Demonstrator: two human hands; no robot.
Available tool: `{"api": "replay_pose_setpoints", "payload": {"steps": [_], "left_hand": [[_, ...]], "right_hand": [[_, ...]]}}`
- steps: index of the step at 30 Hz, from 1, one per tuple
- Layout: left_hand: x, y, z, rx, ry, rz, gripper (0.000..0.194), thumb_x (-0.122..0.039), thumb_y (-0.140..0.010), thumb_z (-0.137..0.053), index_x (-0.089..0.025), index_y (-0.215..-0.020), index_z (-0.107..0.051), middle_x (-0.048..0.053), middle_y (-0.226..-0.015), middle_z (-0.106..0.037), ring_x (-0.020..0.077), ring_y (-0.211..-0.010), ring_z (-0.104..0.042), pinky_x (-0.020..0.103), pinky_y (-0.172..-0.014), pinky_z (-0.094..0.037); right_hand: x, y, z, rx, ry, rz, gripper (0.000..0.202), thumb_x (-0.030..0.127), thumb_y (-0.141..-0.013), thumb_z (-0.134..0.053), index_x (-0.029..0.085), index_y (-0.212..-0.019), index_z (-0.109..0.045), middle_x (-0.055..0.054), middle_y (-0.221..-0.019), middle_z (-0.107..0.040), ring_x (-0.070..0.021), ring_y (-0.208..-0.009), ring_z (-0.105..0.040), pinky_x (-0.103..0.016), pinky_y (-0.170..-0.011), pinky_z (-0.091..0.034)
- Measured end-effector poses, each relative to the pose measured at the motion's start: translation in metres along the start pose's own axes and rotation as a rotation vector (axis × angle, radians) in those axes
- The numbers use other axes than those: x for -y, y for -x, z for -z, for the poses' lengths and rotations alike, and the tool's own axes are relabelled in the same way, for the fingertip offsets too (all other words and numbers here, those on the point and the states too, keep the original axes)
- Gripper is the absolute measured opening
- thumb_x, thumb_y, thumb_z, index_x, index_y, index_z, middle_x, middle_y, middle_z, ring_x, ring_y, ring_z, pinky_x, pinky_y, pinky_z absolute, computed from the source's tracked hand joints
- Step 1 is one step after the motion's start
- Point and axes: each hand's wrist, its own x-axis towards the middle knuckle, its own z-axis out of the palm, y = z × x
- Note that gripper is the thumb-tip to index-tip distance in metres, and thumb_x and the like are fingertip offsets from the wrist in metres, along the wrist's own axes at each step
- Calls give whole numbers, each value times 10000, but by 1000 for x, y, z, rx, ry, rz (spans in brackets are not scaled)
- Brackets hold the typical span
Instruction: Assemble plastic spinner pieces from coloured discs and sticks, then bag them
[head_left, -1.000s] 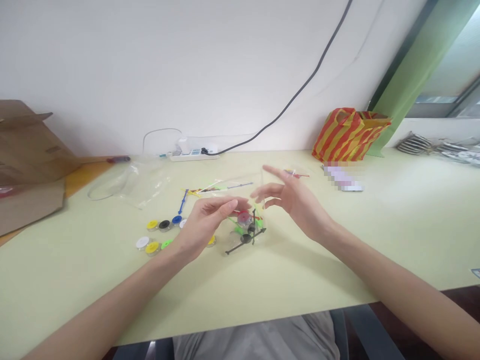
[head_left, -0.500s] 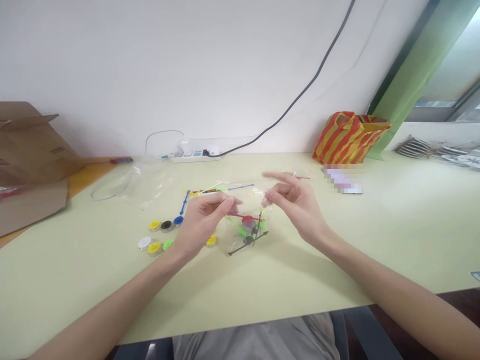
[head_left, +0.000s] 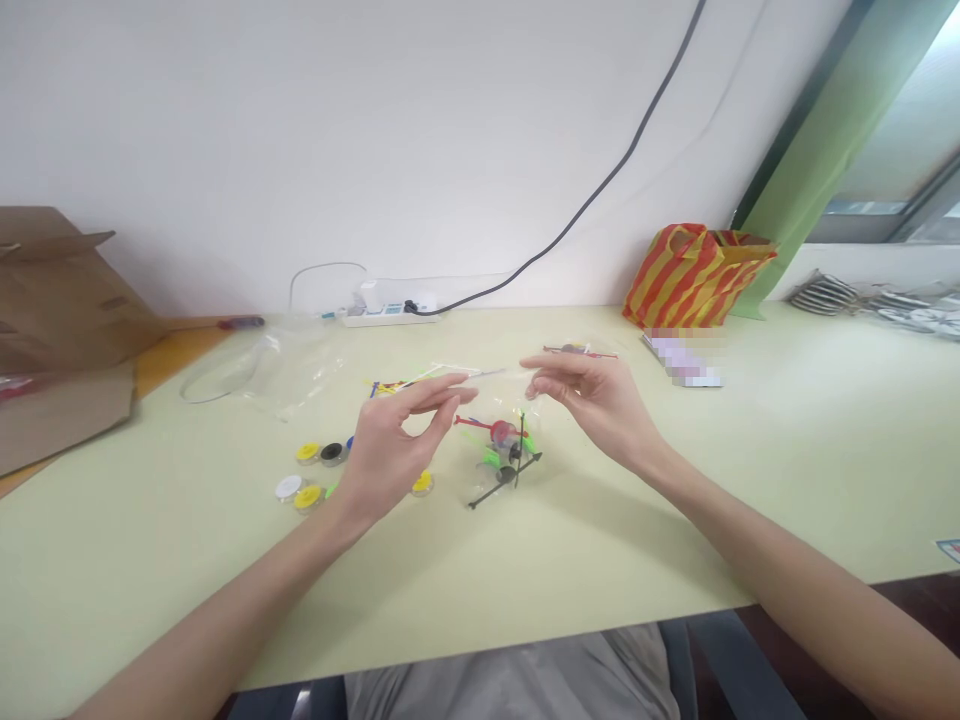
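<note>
A clear plastic bag hangs over the table between my hands. Through its film I see small coloured parts: a red round cap, thin black rods with knobbed ends, and bright green pieces. My left hand is at the bag's upper left, its thumb and fingers apart with nothing visibly gripped. On the other side, my right hand pinches the bag's upper edge between thumb and finger. The bag's transparent rim is hard to make out.
Several round capped containers lie left of the bag, partly behind my left arm. Thin coloured rods lie behind. Another small packet, a striped bag, a power strip, an empty clear bag and a cardboard box stand around.
My left thumb and fingers have parted and let go of the bag's edge. The bag and its parts have shifted slightly right. My right hand stays nearly in place.
</note>
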Motion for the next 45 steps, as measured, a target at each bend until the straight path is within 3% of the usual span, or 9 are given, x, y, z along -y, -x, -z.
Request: {"api": "replay_pose_setpoints", "payload": {"steps": [6, 11, 15, 19, 25, 29, 33, 39, 45], "left_hand": [[3, -2, 1, -33, -10, -20, 150, -285, -953, -646, -239, -1020, -772, 0, -1017, -804, 188, -982, -756, 305, -934, -582], [2, -5, 2, -26, -48, -112, 80, -253, -909, -679, -217, -846, -711, 6, -903, -754, 176, -880, -701, 312, -846, -549], [-1, -5, 1, 56, 77, -70, 103, -260, -940, -638, -204, -859, -668, 42, -1004, -741, 197, -993, -686, 338, -912, -530], [-2, -4, -1, 112, 179, 43, 137, -322, -960, -637, -200, -901, -658, 42, -943, -763, 192, -923, -709, 337, -877, -538], [1, -5, 1, 137, 215, 168, 211, -392, -967, -631, -193, -898, -638, 14, -733, -731, 167, -702, -685, 297, -691, -510], [-1, -7, 3, 152, 225, 172, 236, -418, -928, -682, -189, -873, -665, 38, -829, -748, 188, -810, -708, 314, -789, -544], [-4, -8, -2, 286, 369, 247, 286, -445, -853, -770, -189, -978, -737, 77, -999, -789, 236, -964, -740, 325, -847, -583], [1, -5, -11, 315, 440, 297, 326, -465, -905, -709, -156, -885, -808, 99, -905, -806, 262, -889, -770, 368, -836, -627], [10, -6, -9, 311, 391, 283, 321, -482, -919, -693, -194, -902, -834, 77, -894, -816, 241, -858, -775, 305, -767, -606]], "right_hand": [[4, -1, 2, 32, -40, -108, 277, 440, -807, -810, 195, -933, -781, -69, -945, -768, -229, -854, -715, -400, -822, -597], [4, -1, -1, 101, 12, -50, 243, 424, -807, -810, 199, -790, -719, -48, -901, -663, -192, -867, -636, -376, -841, -557], [3, 0, -1, 165, -124, -126, 222, 362, -809, -810, 210, -898, -675, -32, -983, -654, -173, -894, -628, -341, -813, -532], [5, 3, -5, 269, -242, -272, 299, 431, -837, -783, 202, -1024, -742, -53, -1013, -729, -190, -904, -657, -339, -809, -508], [3, 3, -7, 160, -257, -310, 327, 505, -811, -791, 180, -779, -786, -38, -796, -727, -162, -771, -591, -315, -731, -439], [3, 3, -5, 151, -261, -310, 339, 521, -804, -795, 182, -785, -808, -49, -781, -734, -174, -773, -593, -328, -734, -437], [2, 5, -10, 130, -292, -269, 303, 491, -793, -816, 189, -806, -826, -60, -824, -747, -201, -831, -633, -343, -770, -470], [-3, 5, -16, 164, -265, -269, 297, 480, -817, -798, 185, -826, -827, -52, -822, -742, -188, -811, -629, -332, -753, -474], [-4, -3, -7, 138, -188, -231, 315, 482, -709, -878, 180, -697, -792, -31, -693, -699, -165, -703, -598, -316, -684, -468]]}}
